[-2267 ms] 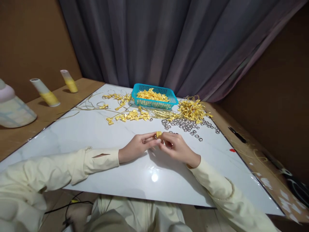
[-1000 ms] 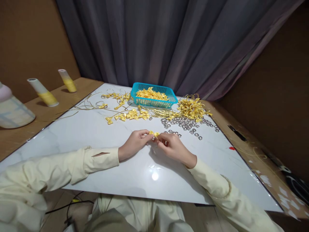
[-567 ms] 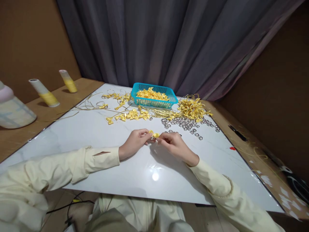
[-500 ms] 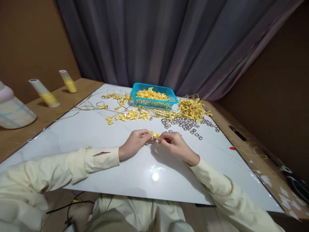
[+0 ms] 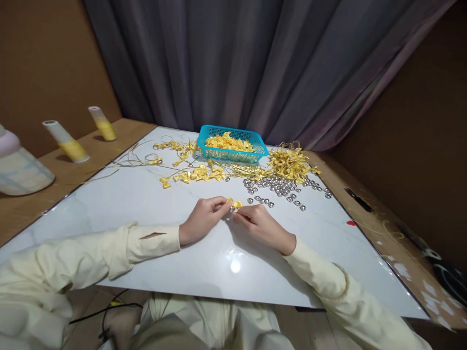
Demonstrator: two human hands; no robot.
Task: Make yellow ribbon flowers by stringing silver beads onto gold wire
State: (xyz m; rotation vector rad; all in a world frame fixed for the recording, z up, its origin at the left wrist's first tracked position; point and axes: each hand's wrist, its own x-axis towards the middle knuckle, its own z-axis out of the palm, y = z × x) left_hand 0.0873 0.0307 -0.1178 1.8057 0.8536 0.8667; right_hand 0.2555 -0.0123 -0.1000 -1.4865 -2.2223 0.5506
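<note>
Over the middle of the white table, my left hand [image 5: 206,218] pinches a small yellow ribbon bow [image 5: 237,204]. A silvery bell-like piece [image 5: 231,209] hangs just under the bow, close to my left fingertips. My right hand [image 5: 260,224] is closed, its thumb and fingertips pressed together at the bow's lower right side. Whatever sits between those fingertips is too small to make out. Beyond my right hand lie many loose silvery pieces [image 5: 279,186]. Past my left hand is a row of yellow bows [image 5: 200,173].
A blue basket [image 5: 233,156] of yellow bows stands at the back. To its right is a heap of bows on gold cords [image 5: 292,163]. Two thread spools [image 5: 71,146] and a jar [image 5: 22,167] stand left. Black snips [image 5: 359,200] lie on the right edge.
My right hand has shifted slightly left and down, its fingers folding in closer to the bow. Several silvery pieces behind it are now uncovered. My left hand stays almost still.
</note>
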